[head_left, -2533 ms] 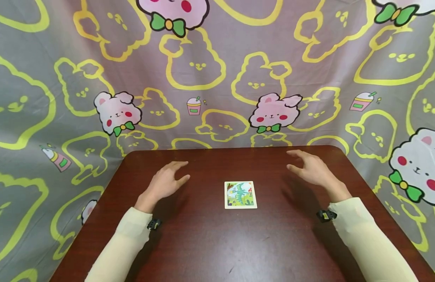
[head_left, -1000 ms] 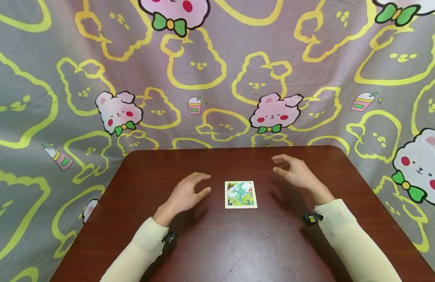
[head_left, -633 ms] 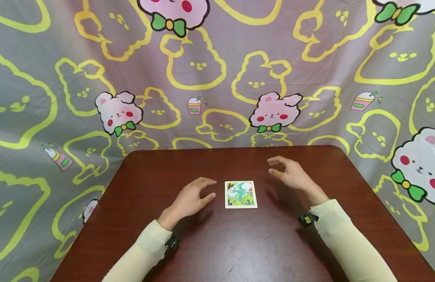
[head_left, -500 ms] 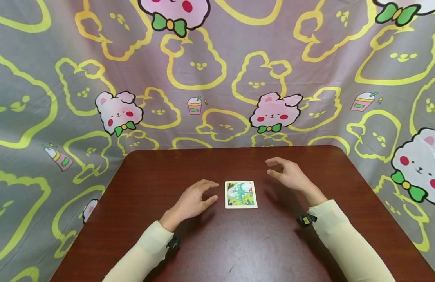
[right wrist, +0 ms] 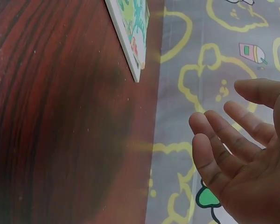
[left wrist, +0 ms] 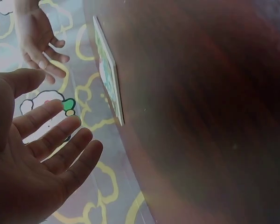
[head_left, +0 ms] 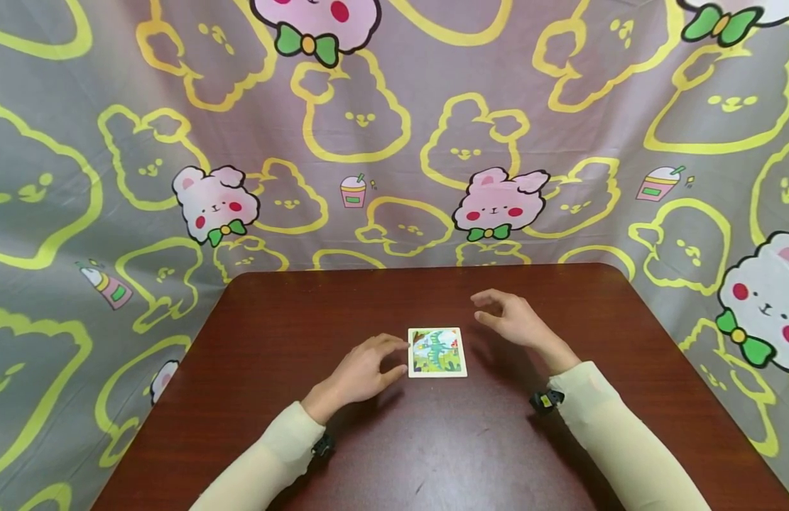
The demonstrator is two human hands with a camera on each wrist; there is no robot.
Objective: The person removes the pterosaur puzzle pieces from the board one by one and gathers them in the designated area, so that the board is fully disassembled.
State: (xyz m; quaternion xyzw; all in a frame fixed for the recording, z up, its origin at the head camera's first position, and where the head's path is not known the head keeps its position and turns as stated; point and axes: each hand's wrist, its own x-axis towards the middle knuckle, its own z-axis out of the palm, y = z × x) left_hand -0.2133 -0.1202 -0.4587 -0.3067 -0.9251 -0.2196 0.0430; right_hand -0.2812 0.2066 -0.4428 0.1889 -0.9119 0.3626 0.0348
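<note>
A square picture card or board with a pale border and a green winged creature lies flat on the brown table. In the head view my left hand is at its left edge, fingers loosely bent; whether the fingertips touch it I cannot tell. My right hand hovers to the right of the card and a little beyond it, holding nothing. The left wrist view shows my left palm with spread fingers beside the card. From the right wrist, my right hand appears relaxed, apart from the card.
The dark brown table has rounded far corners. A grey curtain with yellow outlines and rabbit heads hangs behind it and along both sides. A small black device is strapped at my right wrist, another at my left.
My left hand has moved right, up to the card's left edge. My right hand has come left, closer to the card. The card has not visibly moved.
</note>
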